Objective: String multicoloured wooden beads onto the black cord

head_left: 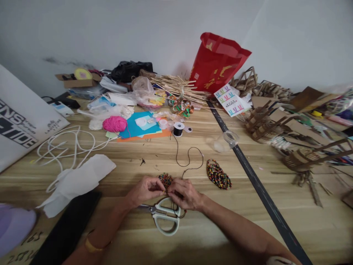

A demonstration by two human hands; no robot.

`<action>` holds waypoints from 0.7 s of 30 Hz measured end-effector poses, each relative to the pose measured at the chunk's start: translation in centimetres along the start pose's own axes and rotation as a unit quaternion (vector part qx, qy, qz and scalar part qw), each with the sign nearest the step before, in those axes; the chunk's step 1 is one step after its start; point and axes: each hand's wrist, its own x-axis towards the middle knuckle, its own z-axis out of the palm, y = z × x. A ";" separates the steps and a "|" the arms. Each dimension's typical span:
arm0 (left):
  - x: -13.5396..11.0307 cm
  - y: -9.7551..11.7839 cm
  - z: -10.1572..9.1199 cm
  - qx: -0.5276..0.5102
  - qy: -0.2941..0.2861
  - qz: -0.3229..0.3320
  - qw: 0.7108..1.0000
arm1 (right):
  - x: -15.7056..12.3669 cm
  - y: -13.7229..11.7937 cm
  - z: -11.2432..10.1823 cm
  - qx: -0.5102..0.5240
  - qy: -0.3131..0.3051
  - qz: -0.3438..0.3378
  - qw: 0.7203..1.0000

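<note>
My left hand (149,189) pinches at its fingertips a tiny bead, close beside a heap of multicoloured beads (165,179). Meeting it fingertip to fingertip, my right hand (186,193) is closed on a thin black cord (189,163). The cord curves back to a spool of black cord (178,129), and its other end hangs below my right hand with a few beads on it. Under both hands lie scissors with pale handles (168,221), blades pointing left. To the right rests a pile of strung bead bracelets (219,175).
A clear plastic cup (224,141) lies right of the spool. Pink yarn (114,124) and blue paper (142,125) are behind. White cable (75,147) and crumpled paper (82,180) lie left; a red bag (219,64) stands at the back, woven baskets (263,129) at right.
</note>
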 end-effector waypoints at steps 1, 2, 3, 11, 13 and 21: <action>0.0 0.0 0.0 0.004 -0.001 0.000 1.000 | 0.0 0.0 0.0 -0.002 -0.002 -0.001 1.000; 0.0 0.0 0.0 0.007 -0.003 0.000 1.000 | 0.0 0.0 0.0 -0.004 -0.003 -0.001 1.000; 0.0 0.1 0.0 0.010 -0.006 0.000 1.000 | 0.1 0.0 0.0 -0.005 -0.004 -0.003 1.000; -0.1 0.4 0.0 0.017 -0.001 -0.001 1.000 | 0.2 -0.2 -0.2 0.006 0.006 -0.005 1.000; -0.1 0.3 0.0 0.018 0.002 0.001 1.000 | 0.1 -0.1 -0.2 0.007 0.007 -0.004 1.000; -0.1 0.2 0.0 0.022 -0.001 0.001 1.000 | 0.0 0.0 -0.1 0.014 0.013 -0.006 1.000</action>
